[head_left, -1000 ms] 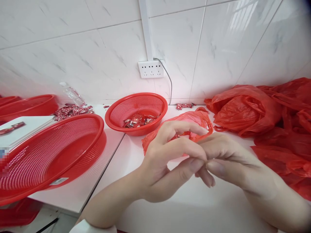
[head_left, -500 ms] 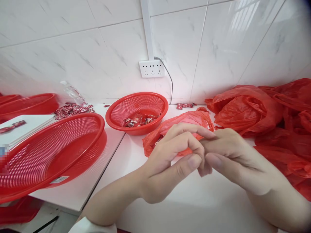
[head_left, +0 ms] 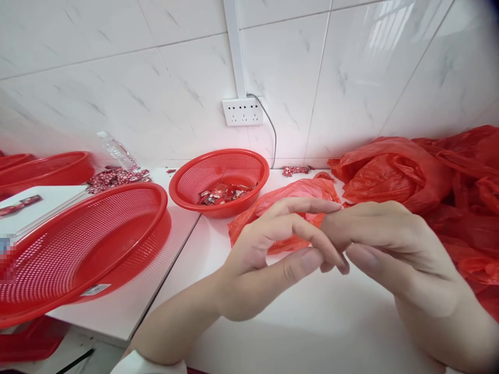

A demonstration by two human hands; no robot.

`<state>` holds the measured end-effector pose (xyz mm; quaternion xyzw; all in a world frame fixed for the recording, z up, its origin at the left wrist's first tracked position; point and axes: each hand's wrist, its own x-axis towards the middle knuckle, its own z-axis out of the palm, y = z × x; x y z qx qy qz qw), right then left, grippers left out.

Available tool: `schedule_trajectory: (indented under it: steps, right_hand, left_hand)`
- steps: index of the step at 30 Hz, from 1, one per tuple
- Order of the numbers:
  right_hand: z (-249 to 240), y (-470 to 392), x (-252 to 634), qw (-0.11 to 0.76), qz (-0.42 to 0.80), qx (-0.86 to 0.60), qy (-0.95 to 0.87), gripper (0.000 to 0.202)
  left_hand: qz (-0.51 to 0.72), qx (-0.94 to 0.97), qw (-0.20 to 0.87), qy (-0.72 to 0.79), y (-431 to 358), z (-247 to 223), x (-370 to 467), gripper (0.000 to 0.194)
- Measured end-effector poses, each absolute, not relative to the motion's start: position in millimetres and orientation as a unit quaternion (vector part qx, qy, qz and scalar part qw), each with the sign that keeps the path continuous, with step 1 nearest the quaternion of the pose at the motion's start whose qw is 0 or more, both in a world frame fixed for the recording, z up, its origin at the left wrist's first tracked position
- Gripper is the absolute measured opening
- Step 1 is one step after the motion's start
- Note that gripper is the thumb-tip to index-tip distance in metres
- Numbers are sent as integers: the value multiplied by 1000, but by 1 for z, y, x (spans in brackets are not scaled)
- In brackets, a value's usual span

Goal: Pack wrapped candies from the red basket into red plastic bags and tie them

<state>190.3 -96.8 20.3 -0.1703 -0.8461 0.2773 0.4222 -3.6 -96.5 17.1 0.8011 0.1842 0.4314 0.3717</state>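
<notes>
My left hand [head_left: 268, 259] and my right hand [head_left: 390, 249] meet above the white table [head_left: 304, 332], their fingertips touching and overlapping. The left fingers are loosely bent, with a gap between them and the thumb. On the right, the fingers stretch toward the left hand and the thumb lies a little below them. No object shows in either hand. Behind the left fingers lies a red plastic bag [head_left: 290, 195], partly hidden by that hand.
A red perforated basket [head_left: 179, 192] at the back holds small wrapped packets [head_left: 224, 193]. A larger red basket [head_left: 117, 249] is at left, near a pile of packets [head_left: 113, 177] and a clear bottle [head_left: 117, 150]. Crumpled red bags [head_left: 390, 171] fill the right. A socket panel [head_left: 242, 112] is on the wall.
My right hand has moved slightly right and its wrist has lifted. The left fingers have straightened somewhat, and the fingertips still touch. The baskets and bags have stayed in place.
</notes>
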Motion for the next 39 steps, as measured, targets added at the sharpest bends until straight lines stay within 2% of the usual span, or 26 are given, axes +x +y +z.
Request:
schedule_trajectory:
  steps: [4,9,17,22,24,27,30,32,39]
  right_hand:
    - [22,-98,191,426,313,-170,-832,21]
    - [18,-95,187,433,320,-167,-826,18]
    - [19,-96,190,427,333,-160,-825,21]
    - [10,-87,186,372,430,-76,-819,41]
    - [6,-82,179,402,367,-45,-838,46]
    - [4,-86,172,509,77,-85,-853,38]
    - [7,-103,175,480,-141,-211,-840,25]
    - [8,-114,182,438,-183,-263,-840,20]
    - [6,-118,197,426,-250,-239,-836,16]
  left_hand:
    - [417,770,444,188,-96,18,-4,11]
    - [420,749,473,195,-97,17,-3,11]
    - [437,747,460,201,-100,17,-2,13]
    - [521,729,398,196,-97,11,-4,8]
    - [546,727,373,185,-95,9,-5,8]
    - [540,739,364,174,-94,9,-6,15]
    - [523,751,359,185,-95,12,-6,12]
    - [510,754,367,192,-96,15,-6,7]
    - [469,748,444,152,-97,21,-4,8]
